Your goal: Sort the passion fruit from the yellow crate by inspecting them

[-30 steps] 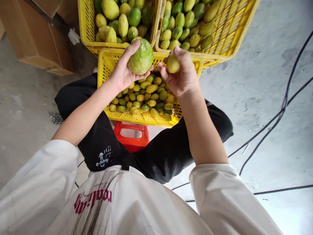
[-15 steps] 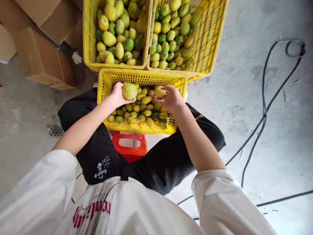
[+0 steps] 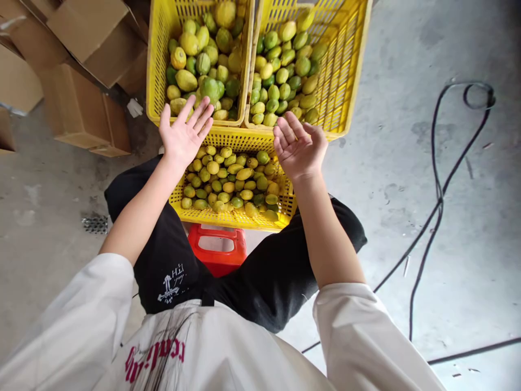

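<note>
My left hand [image 3: 185, 133] is open and palm up, fingers spread, at the front edge of the back-left yellow crate [image 3: 153, 65]. Just beyond its fingertips a large green lemon [image 3: 209, 89] shows among bigger yellow and green ones. My right hand [image 3: 301, 149], also palm up and holding nothing, has its fingers loosely bent below the front rim of the back-right yellow crate [image 3: 350, 65]. Green and yellow lemons [image 3: 280, 76] fill part of that crate. Between my knees the near yellow crate [image 3: 291, 209] holds many smaller lemons [image 3: 228, 179].
A red plastic stool [image 3: 217, 266] stands under the near crate. Cardboard boxes [image 3: 81, 108] are piled on the floor at the back left. A looped black cable [image 3: 439, 201] lies across the concrete floor [image 3: 399, 136] on the right.
Both hands have moved forward from above the near crate to the back crates and opened. The large lemon in the left hand and the yellow lemon in the right have been let go.
</note>
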Tool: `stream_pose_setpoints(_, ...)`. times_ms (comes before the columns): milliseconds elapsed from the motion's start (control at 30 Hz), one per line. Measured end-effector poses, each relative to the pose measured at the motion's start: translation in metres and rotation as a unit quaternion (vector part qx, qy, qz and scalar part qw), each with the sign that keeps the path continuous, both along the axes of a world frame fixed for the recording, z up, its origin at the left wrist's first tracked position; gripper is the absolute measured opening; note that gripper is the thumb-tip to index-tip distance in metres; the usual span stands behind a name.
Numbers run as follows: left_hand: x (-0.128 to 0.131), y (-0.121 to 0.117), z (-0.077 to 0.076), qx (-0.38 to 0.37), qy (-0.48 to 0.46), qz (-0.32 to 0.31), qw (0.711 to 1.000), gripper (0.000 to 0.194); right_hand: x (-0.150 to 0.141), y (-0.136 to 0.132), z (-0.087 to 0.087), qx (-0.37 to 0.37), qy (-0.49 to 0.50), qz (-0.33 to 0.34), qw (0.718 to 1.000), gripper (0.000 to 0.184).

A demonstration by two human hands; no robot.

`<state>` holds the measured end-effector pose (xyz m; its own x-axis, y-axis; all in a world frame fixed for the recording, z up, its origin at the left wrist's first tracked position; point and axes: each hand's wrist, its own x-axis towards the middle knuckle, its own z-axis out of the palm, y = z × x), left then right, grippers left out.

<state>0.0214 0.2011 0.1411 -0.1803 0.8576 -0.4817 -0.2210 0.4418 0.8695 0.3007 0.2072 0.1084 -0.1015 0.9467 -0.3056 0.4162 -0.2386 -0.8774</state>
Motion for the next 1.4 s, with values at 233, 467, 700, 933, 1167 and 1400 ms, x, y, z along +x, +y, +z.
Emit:
stream_pose_setpoints(233, 0.002, -0.002, -0.005, -0.002, 0.011, -0.039, 0.999, 0.071, 0.006, 0.009, -0.044, -0.093, 0.031, -0.026, 0.995, 0.049)
stream_pose_setpoints(467, 0.012, 0.000, -0.008, -0.038, 0.031, -0.083, 0.995, 0.068, -0.002, 0.003, -0.069, -0.149, 0.095, -0.091, 0.980, 0.026)
stream_pose_setpoints(700, 0.020, -0.010, -0.056, -0.113, 0.277, -0.358, 0.884, 0.054, -0.027, -0.006, -0.084, -0.174, -0.048, -0.037, 0.983, 0.025)
stream_pose_setpoints(933, 0.026, -0.044, -0.080, -0.073, 0.506, -0.686, 0.517, 0.053, -0.041, -0.029, -0.075, -0.120, -0.335, 0.384, 0.852, 0.046)
stream_pose_setpoints(1167, 0.036, -0.052, -0.086, -0.036, 0.534, -0.692, 0.485, 0.050, -0.051, -0.035, -0.081, -0.161, -0.384, 0.409, 0.812, 0.048)
stream_pose_setpoints(1400, 0.045, -0.058, -0.085, -0.021, 0.549, -0.732, 0.403, 0.048, -0.059, -0.034, -0.076, -0.129, -0.376, 0.432, 0.809, 0.051)
